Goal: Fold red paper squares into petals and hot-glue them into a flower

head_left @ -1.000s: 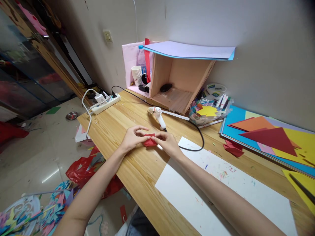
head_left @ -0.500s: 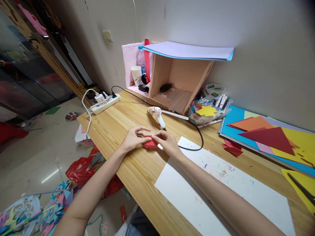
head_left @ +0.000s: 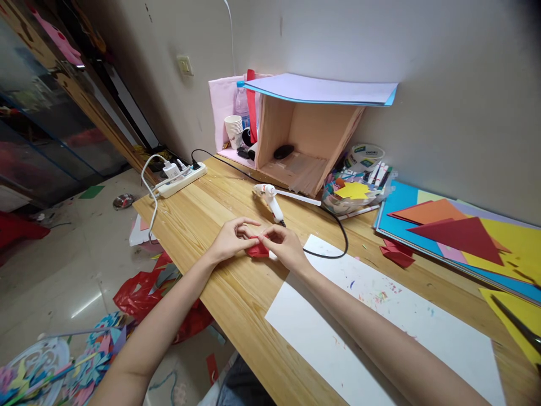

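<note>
Left hand (head_left: pixel 227 241) and right hand (head_left: pixel 286 247): each grip narrow, pinching red paper (head_left: pixel 258 251). Glue gun (head_left: pixel 271 198) on bench (head_left: pixel 236 304), just beyond.

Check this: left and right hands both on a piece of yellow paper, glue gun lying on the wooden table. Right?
Colour's wrong: the head view shows the left hand and right hand on a piece of red paper. Glue gun lying on the wooden table is correct.
</note>
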